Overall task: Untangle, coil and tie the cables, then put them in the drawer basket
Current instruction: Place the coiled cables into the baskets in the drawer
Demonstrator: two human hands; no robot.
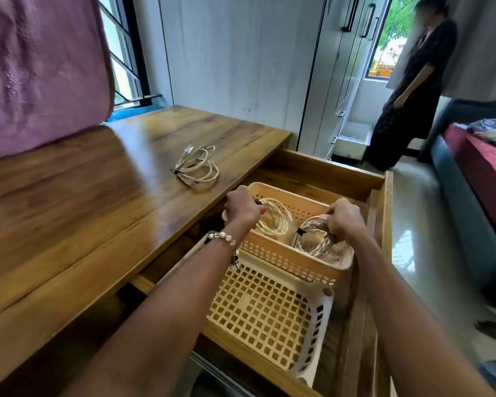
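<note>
Left hand (pixel 242 209) and right hand (pixel 342 219) each grip 1 tied coil (2 in all) inside the orange basket (pixel 287 260) in the drawer, so lay both flat side by side, then fetch the third coil (pixel 196 167) off the counter (pixel 83 213).

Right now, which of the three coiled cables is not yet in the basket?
The coiled cable on the desk top, lying untouched. The other two are inside the orange basket, held by the left hand and right hand.

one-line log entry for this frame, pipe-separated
step: placing coils in orange basket | left hand: holds coil | right hand: holds tied coil | tied cable: on desk | white basket: empty
</note>
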